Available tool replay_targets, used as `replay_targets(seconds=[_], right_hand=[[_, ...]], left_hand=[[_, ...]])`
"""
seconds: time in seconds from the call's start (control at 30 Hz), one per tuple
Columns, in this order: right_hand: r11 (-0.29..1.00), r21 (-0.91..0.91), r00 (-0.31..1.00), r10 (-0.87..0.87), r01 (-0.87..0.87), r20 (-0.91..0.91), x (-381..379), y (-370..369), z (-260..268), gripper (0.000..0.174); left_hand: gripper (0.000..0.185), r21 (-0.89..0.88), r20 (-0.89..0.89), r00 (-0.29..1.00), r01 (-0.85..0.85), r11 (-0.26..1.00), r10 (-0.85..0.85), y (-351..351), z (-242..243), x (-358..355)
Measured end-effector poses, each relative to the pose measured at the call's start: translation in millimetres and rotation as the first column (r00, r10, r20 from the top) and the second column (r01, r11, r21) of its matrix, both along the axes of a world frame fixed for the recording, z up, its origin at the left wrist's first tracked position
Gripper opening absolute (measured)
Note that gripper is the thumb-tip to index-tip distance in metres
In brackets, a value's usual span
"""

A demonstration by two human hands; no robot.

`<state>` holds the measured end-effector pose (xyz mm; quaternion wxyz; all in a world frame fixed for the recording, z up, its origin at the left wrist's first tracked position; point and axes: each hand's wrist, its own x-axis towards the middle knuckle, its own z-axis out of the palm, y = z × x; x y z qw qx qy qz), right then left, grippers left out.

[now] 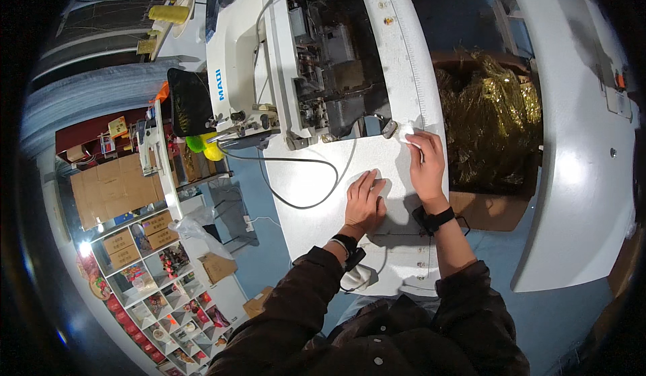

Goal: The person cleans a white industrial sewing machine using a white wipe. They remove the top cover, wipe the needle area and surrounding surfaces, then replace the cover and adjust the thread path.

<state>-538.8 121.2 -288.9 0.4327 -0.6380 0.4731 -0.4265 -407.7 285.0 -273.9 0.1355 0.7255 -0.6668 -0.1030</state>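
My right hand [427, 166] pinches a small white piece, perhaps cloth or paper [406, 132], at the edge of the white sewing table [313, 224]. Beside it, a small grey metal part [389, 129] stands at the corner of the machine's dark opening. My left hand [364, 207] rests palm down on the table, fingers a little apart, with nothing seen in it; its underside is hidden. A white industrial sewing machine [234, 73] stands ahead, tilted back, its inner mechanism [315, 68] exposed. A black cable [303, 207] loops over the table left of my hands.
A cardboard box [492, 207] of gold tinsel [509, 98] stands right of the table, with another white table [565, 199] beyond. Yellow thread cones [169, 14] are at upper left; a cubby shelf [151, 260] is at lower left. A white object [356, 278] lies near my body.
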Motion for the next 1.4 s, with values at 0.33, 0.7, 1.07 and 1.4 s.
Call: replay_targets(seconds=[0.33, 0.7, 1.07, 1.4], right_hand=[[1.000, 0.014, 0.997, 0.000, -0.001, 0.083, 0.3, -0.5, -0.7, 0.018], [0.997, -0.032, 0.994, 0.078, -0.076, 0.072, -1.8, -2.3, 1.1, 0.015], [0.996, -0.037, 0.996, 0.077, -0.076, 0.037, 0.5, -1.2, 1.2, 0.014], [0.997, -0.011, 0.995, 0.082, -0.081, 0.064, 3.3, 0.6, 1.1, 0.014]], left_hand=[[0.059, 0.007, 0.012, 1.000, 0.011, 1.000, -0.012, 2.7, -6.1, 2.5], [0.062, 0.016, 0.031, 0.998, 0.048, 0.999, -0.048, -1.1, -0.9, 1.2], [0.058, 0.011, -0.002, 0.999, 0.033, 0.999, -0.033, 0.4, 0.3, 1.2], [0.055, -0.001, -0.046, 0.998, 0.041, 0.999, -0.041, 2.8, 2.7, 1.7]])
